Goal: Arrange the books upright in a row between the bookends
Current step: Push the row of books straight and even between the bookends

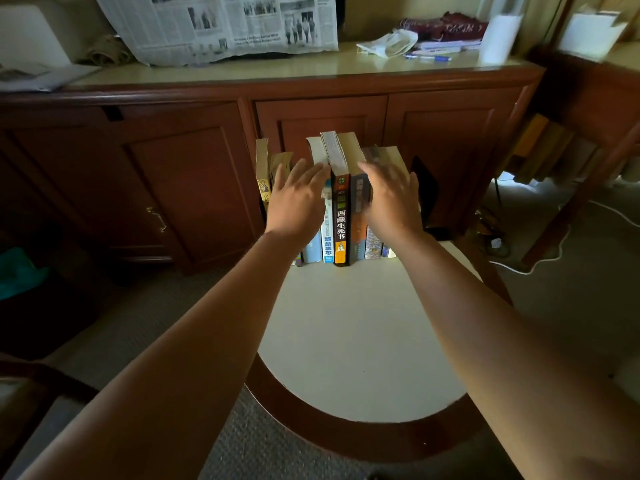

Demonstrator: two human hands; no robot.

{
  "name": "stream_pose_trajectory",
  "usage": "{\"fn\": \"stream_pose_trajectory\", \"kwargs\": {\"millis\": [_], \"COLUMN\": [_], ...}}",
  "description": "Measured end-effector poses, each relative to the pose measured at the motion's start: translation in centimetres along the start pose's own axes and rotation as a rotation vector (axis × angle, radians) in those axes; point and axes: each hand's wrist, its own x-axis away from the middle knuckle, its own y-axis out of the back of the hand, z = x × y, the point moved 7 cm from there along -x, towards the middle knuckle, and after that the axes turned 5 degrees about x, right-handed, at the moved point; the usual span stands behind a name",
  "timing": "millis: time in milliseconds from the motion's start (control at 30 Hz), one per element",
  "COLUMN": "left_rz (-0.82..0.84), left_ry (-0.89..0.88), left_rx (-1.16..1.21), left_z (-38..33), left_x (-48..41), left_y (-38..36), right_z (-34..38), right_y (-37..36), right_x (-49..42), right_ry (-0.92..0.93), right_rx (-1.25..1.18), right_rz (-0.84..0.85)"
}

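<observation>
Several books stand upright in a row (341, 216) at the far edge of the round cream table (356, 341), spines facing me. A black-spined book (342, 220) with Chinese characters is the tallest, in the middle. A dark bookend (424, 188) stands at the row's right end; the left bookend is hidden behind my hand. My left hand (298, 199) rests flat with fingers spread against the spines on the left. My right hand (391, 199), slightly blurred, lies open against the spines on the right. Neither hand grips a book.
Right behind the table runs a wooden sideboard (207, 174) with cabinet doors. On its top lie a newspaper (221, 26), a plastic bag, a pen and a paper roll (498, 36). More books lean on a shelf (550, 147) at the right. Cables run over the carpet.
</observation>
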Motion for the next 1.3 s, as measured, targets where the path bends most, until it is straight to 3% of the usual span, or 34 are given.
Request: {"fn": "stream_pose_trajectory", "kwargs": {"millis": [67, 133, 233, 300, 567, 900, 1300], "left_rz": [-0.121, -0.118, 0.167, 0.297, 0.281, 0.333, 0.114], "left_ry": [0.016, 0.206, 0.501, 0.556, 0.488, 0.398, 0.289], "left_rx": [-0.014, -0.005, 0.107, 0.186, 0.328, 0.291, 0.18], "left_z": [1.2, 4.5, 8.2, 8.3, 7.9, 7.4, 7.2], "left_x": [-0.5, -0.9, -0.8, -0.2, 1.2, 1.9, 2.4], "left_y": [3.1, 4.8, 3.7, 2.6, 2.1, 1.6, 2.0], "right_z": [1.3, 4.2, 9.2, 11.0, 11.5, 11.5, 11.2], "right_y": [1.2, 2.1, 0.1, -2.3, -3.6, -4.0, -4.1], "right_x": [-0.2, -0.4, -0.3, 0.0, 0.6, 0.4, 0.8], "right_ry": [0.024, 0.173, 0.43, 0.475, 0.43, 0.416, 0.438], "right_rx": [0.019, -0.002, 0.109, 0.259, 0.326, 0.261, 0.298], "right_rz": [-0.055, -0.116, 0.041, 0.151, -0.031, -0.056, -0.069]}}
